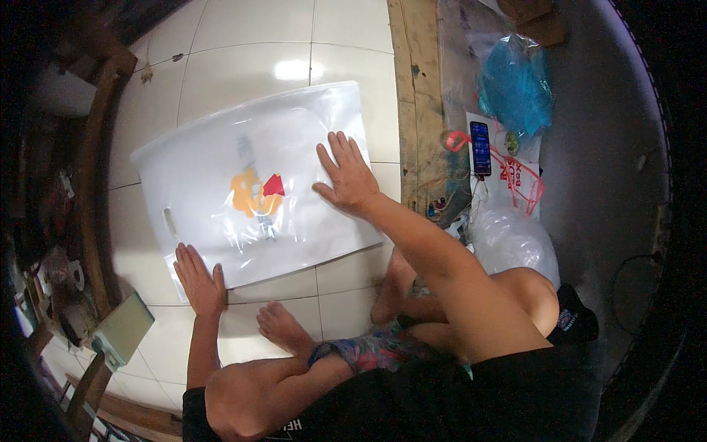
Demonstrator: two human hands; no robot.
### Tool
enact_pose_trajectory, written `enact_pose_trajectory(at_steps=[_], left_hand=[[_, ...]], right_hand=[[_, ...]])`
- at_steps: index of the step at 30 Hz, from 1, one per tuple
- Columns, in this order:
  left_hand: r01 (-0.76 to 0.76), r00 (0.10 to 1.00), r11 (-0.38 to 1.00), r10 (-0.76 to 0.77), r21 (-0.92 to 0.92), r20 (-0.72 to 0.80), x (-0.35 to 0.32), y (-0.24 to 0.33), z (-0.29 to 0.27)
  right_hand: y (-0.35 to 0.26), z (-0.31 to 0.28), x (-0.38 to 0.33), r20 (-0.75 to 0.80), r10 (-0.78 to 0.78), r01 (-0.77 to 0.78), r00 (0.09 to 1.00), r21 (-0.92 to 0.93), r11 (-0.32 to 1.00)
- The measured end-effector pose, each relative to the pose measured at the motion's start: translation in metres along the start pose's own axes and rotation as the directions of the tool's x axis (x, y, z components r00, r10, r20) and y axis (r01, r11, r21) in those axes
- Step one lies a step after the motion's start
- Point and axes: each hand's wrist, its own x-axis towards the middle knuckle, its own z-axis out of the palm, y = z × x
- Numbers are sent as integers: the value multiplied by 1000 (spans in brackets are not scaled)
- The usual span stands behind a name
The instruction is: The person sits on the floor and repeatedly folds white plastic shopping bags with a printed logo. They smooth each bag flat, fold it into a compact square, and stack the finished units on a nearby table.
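Overhead glare on floor tiles [293,70]; dark, fisheye-bent edges.

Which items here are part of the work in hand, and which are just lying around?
In hand:
- white plastic bag with an orange and red print, flat on the tiled floor
- left hand, palm down on its near corner
- right hand, fingers spread on its right side

Lying about:
- phone
- blue plastic bag
- clear bag bundle
- red-handled bag
- green box

A large white plastic bag with an orange and red printed emblem [254,193] lies flat on the floor, while a lit rectangular phone screen [480,147] rests right of it, below a crumpled blue plastic bag [515,85].
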Motion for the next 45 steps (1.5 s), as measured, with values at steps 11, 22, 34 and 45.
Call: enact_pose_trajectory(at_steps=[11, 22, 34, 45], left_hand=[[-292, 955, 821, 228, -490, -187, 108, 136, -10], [-365, 924, 867, 381, -340, -19, 140, 205, 15], [-41, 989, 996, 29, -78, -147, 106, 70, 5], [2, 985, 999, -10, -48, -173, 102, 45, -2]], right_hand=[[11, 8, -2, 10, -18, 18, 1000, 30, 999], [14, 12, 2, 1, -8, 8, 1000, 6, 1000], [8, 8, 3, 43, 2, 0, 999, -41, 999], [22, -10, 46, -36, 49, -50, 998, -22, 999]])
